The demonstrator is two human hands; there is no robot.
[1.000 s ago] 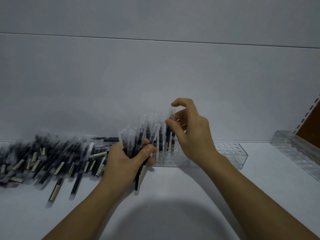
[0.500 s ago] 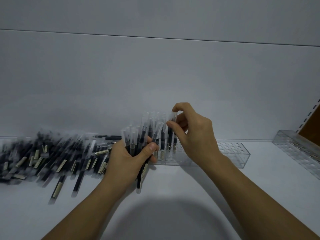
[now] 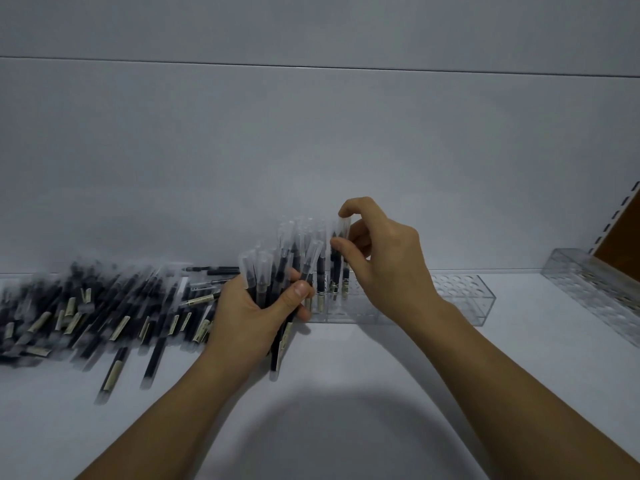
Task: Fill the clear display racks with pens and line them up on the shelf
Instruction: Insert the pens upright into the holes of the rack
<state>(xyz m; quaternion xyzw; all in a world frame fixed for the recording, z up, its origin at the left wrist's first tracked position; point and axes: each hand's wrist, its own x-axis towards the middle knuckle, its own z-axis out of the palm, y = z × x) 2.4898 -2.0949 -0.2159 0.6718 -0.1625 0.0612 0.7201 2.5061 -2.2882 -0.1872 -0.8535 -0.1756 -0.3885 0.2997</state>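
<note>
Shelf (image 3: 346, 427): loose pens (image 3: 104, 313) heaped left.
Left hand (image 3: 256, 313): grips pen bundle (image 3: 263, 275) (caps up).
Right hand (image 3: 381, 265): pinches 1 pen (image 3: 335, 268) in rack (image 3: 460, 299).

The pens (image 3: 104, 306) have dark plastic barrels, frosted translucent caps (image 3: 263, 268) and cream, paper-looking labels (image 3: 119, 327). The rack (image 3: 464, 299) is clear, glossy hard plastic, as is the second rack (image 3: 588, 285). The shelf (image 3: 346, 410) and back panel (image 3: 311, 150) look smooth, matt white; the side board (image 3: 623, 237) looks like brown wood.
</note>
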